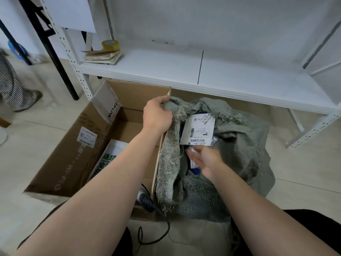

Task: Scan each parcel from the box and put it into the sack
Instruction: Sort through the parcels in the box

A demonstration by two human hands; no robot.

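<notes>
**Head view, sack mouth at centre.** The left hand (157,114) grips the frayed rim of the grey-green woven sack (239,145), fingers curled round the cloth, and holds it against the top edge of the right wall of the open brown cardboard box (73,159). The right hand (204,159) lies over the sack mouth with its fingers loosely extended and blurred; whether they touch anything cannot be told. Just beyond its fingertips 1 dark plastic-wrapped parcel with a white shipping label (199,130) sits tilted inside the sack mouth. Its label carries several barcodes and large digits beginning "71-6"; the finer print is unreadable.

Inside the box lies 1 white parcel with green characters (108,159). A box flap reads "TP-LINK", and a small white barcode label (87,136) is stuck on the left inner wall. A corded handheld scanner (145,199) rests at the box's near right corner, touching the sack.

The white metal shelf board (184,71) overhangs the far edges of box and sack, limiting room above them. It bears 1 yellow tape roll (110,45).
</notes>
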